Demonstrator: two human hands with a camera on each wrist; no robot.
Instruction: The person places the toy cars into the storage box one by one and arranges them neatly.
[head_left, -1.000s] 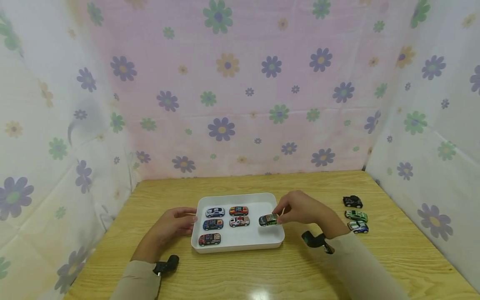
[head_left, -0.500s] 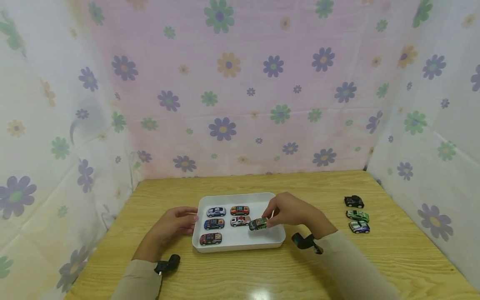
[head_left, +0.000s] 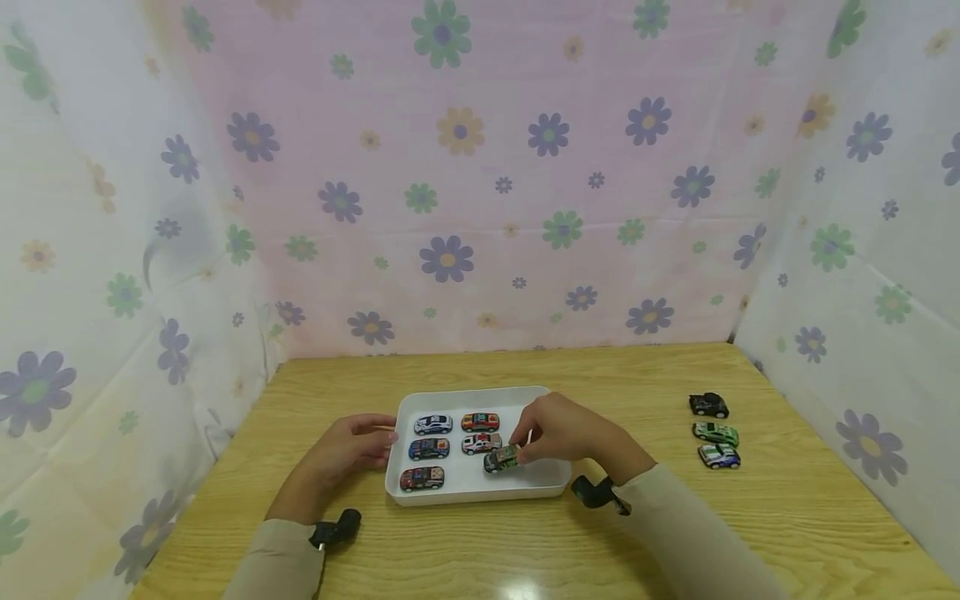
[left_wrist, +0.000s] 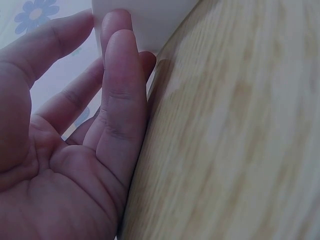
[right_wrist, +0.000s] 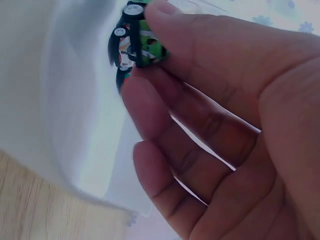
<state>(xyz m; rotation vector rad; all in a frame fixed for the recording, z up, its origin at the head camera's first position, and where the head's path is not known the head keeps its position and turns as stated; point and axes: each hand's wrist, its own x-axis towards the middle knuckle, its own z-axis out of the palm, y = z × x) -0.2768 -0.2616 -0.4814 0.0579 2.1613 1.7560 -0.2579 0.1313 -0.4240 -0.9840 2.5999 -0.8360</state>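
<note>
A dark green toy car [head_left: 501, 458] is pinched between the thumb and fingers of my right hand [head_left: 562, 429], low over the white tray [head_left: 517, 492]. It sits just in front of a white and red toy car [head_left: 481, 443] in the tray. The right wrist view shows the green car's wheels [right_wrist: 134, 11] beside the thumb. My left hand [head_left: 345, 450] is at the tray's left end, its fairly straight fingers [left_wrist: 122, 75] touching the outer wall. Also in the tray are a red and yellow car [head_left: 480, 422], a white car [head_left: 433, 424], a blue car [head_left: 429, 448] and a dark red car [head_left: 422, 477].
On the right of the wooden table [head_left: 465, 550], a black toy car [head_left: 708, 405], a green car [head_left: 715, 432] and a white and blue car [head_left: 719, 455] stand in a column. Flower-patterned cloth [head_left: 517, 208] hangs behind and along both sides.
My right hand has carried the green toy car leftward and lower, from the tray's right end to just in front of the white and red car. My left hand stays at the tray.
</note>
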